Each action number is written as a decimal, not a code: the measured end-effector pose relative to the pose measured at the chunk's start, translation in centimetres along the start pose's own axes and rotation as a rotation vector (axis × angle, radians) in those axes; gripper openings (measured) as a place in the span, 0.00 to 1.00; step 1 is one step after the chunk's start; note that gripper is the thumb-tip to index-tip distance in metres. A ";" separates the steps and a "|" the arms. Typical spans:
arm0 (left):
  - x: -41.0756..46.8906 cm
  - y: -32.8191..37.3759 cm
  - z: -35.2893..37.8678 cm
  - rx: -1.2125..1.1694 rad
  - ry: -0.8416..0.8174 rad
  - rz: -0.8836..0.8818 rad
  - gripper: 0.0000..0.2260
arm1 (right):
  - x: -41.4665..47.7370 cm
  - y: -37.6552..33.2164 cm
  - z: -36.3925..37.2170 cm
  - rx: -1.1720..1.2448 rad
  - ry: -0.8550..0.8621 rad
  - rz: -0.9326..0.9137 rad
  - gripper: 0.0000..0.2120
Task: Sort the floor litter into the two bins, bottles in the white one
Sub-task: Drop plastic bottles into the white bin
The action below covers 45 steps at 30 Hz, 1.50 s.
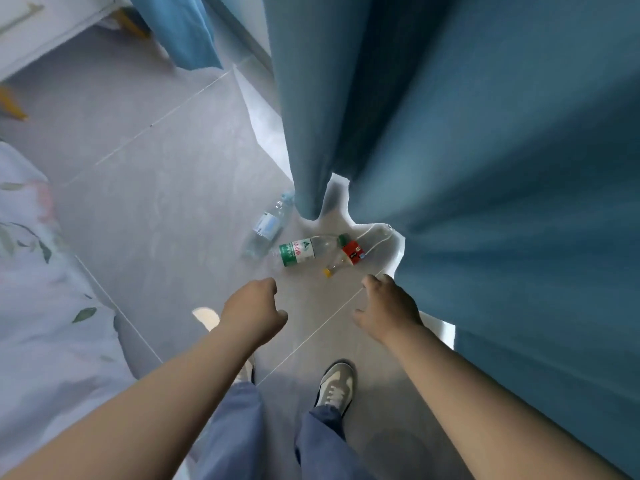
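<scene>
The green-label bottle [298,251], blue-label bottle [268,225] and red-label bottle [346,257] lie close together on the floor [156,202] beside the curtain [485,133]. The left hand [254,308] and right hand [384,306] hover above them, loosely curled and empty. Grasp each bottle at mid-body, keeping the fingers clear of the curtain hem.

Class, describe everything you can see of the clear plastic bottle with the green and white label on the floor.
The clear plastic bottle with the green and white label lies on its side on the grey tiled floor. Its green cap points right, close against a red-labelled clear bottle. A pale-blue-labelled clear bottle lies by its base. Neither left hand nor right hand touches it.
</scene>
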<state>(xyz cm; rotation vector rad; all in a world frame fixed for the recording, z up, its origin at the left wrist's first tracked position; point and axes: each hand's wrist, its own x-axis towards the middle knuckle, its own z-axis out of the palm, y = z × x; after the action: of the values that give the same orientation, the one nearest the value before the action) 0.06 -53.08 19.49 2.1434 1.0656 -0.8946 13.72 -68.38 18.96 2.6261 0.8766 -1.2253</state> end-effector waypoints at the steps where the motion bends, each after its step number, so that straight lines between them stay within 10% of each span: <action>1: 1.2 -0.4 0.4 -0.002 0.001 0.001 0.17 | 1.2 -0.1 0.4 -0.007 -0.004 0.011 0.21; 30: 28.5 -4.6 11.9 0.183 0.155 0.232 0.23 | 27.4 3.5 14.5 -0.072 0.156 0.118 0.29; 45: 29.2 -5.2 17.3 0.056 0.117 0.182 0.25 | 25.3 5.4 17.7 -0.181 0.228 0.064 0.25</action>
<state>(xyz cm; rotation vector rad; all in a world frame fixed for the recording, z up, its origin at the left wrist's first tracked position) 3.68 -50.01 -14.53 2.3206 0.8915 -0.7302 17.66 -67.27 -12.13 2.6569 0.8826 -0.8022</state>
